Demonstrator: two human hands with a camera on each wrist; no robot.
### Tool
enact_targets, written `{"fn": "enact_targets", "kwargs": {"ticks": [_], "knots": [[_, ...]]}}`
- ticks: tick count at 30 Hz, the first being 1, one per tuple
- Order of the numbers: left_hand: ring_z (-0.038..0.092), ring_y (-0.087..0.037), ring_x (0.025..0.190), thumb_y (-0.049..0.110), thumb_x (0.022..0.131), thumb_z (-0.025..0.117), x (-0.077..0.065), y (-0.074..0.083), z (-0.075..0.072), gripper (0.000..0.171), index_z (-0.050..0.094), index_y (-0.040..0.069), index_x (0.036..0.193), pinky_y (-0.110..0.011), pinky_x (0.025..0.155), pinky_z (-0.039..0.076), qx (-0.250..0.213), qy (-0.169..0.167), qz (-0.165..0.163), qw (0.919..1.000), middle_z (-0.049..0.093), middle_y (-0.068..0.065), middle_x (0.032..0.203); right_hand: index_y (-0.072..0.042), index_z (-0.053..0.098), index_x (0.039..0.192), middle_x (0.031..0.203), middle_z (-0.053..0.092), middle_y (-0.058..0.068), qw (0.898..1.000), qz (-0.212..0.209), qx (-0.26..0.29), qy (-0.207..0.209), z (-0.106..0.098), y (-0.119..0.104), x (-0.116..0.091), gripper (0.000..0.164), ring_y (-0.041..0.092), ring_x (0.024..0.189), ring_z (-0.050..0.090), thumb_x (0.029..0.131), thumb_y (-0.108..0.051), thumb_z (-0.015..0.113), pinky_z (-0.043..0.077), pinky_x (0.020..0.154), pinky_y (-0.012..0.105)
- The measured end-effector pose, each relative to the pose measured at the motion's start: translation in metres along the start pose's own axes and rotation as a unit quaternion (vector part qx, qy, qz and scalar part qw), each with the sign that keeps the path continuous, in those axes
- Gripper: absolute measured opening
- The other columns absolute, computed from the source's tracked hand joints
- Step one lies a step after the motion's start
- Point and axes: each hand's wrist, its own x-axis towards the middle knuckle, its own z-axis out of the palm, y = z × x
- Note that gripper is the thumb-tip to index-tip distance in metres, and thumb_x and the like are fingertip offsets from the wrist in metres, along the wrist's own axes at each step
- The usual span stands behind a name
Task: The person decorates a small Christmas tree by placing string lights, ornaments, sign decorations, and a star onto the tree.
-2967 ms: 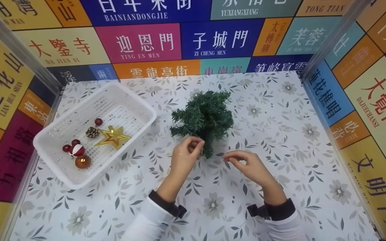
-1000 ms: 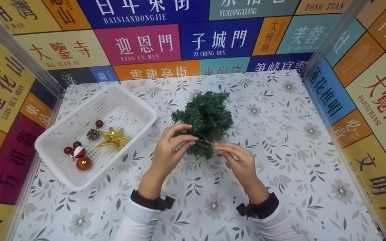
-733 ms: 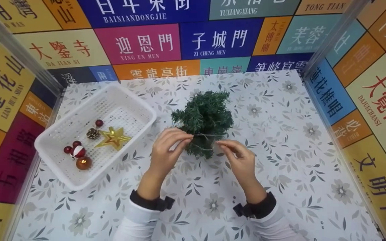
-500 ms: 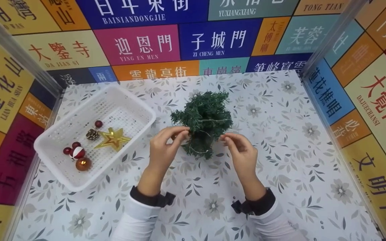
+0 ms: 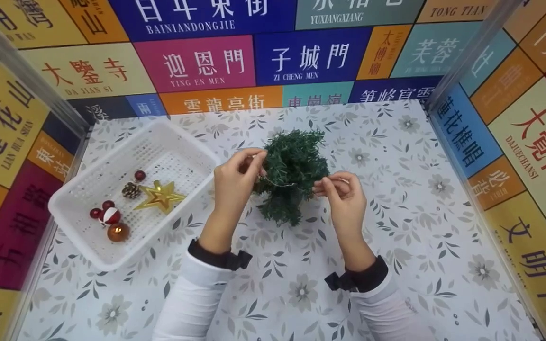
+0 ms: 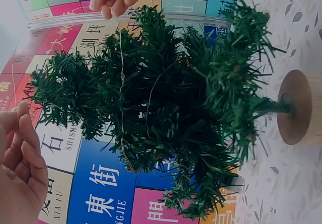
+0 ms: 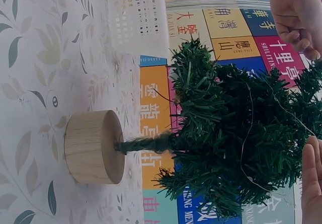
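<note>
Working at a small dark-green artificial tree with short bristly needles [image 5: 296,158], upright on a round pale wooden base [image 7: 90,147]. Set on a desk covered in white with a grey leaf-and-flower print [image 5: 273,293]. Pinching a thin pale wire [image 6: 122,78] from either side of the tree. To the left of the tree, up near its tip, the left hand [image 5: 236,182], grip clamped on the wire, thumb and forefinger together. To the right of the tree, lower down, the right hand [image 5: 349,203], grip likewise clamped on the wire at the fingertips. Draped in loose curves over the near side of the tree, with tiny bead-like spots along one strand: the same wire.

Well to the left of the tree, on the desk, a white perforated plastic basket, rectangular [image 5: 176,166]. Lying inside, nearest the tree, a shiny gold five-pointed star [image 5: 161,196]. Farther from the tree, a brown pinecone [image 5: 131,190] and a small dark-red ball [image 5: 140,175]. Farthest from the tree, close together, a red-and-white ball [image 5: 110,216], a shiny copper-coloured ball [image 5: 118,231] and two small dark-red balls [image 5: 95,212]. Behind the tree, multicoloured panels with large lettering [image 5: 195,61].
</note>
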Motion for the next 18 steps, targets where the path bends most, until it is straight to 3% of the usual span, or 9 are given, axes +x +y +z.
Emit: {"fn": "enact_targets", "kwargs": {"ticks": [6, 9, 18], "knots": [[0.051, -0.010, 0.046, 0.033, 0.089, 0.061, 0.011, -0.001, -0.001, 0.025, 0.071, 0.010, 0.093, -0.022, 0.044, 0.041, 0.000, -0.031, -0.078, 0.9965, 0.061, 0.001, 0.059, 0.006, 0.050, 0.098, 0.079, 0.067, 0.018, 0.999, 0.028, 0.017, -0.004, 0.002, -0.002, 0.006, 0.019, 0.025, 0.068, 0.065, 0.088, -0.006, 0.061, 0.054, 0.064, 0.035], [0.051, -0.011, 0.049, 0.032, 0.089, 0.062, 0.016, -0.004, -0.005, 0.025, 0.071, 0.009, 0.094, -0.023, 0.047, 0.041, 0.002, -0.050, -0.101, 0.9937, 0.062, -0.004, 0.061, 0.006, 0.050, 0.100, 0.078, 0.067, 0.017, 0.999, 0.032, 0.010, -0.005, 0.003, -0.002, 0.009, 0.021, 0.025, 0.067, 0.065, 0.088, -0.007, 0.062, 0.054, 0.063, 0.035], [0.049, -0.011, 0.051, 0.035, 0.089, 0.060, 0.031, -0.017, -0.004, 0.027, 0.071, 0.012, 0.095, -0.026, 0.053, 0.042, 0.044, -0.069, -0.106, 0.9910, 0.060, -0.005, 0.061, 0.006, 0.051, 0.101, 0.077, 0.067, 0.017, 0.999, 0.046, -0.010, 0.005, 0.003, -0.002, 0.014, 0.023, 0.024, 0.065, 0.065, 0.088, -0.009, 0.063, 0.055, 0.063, 0.035]]}}
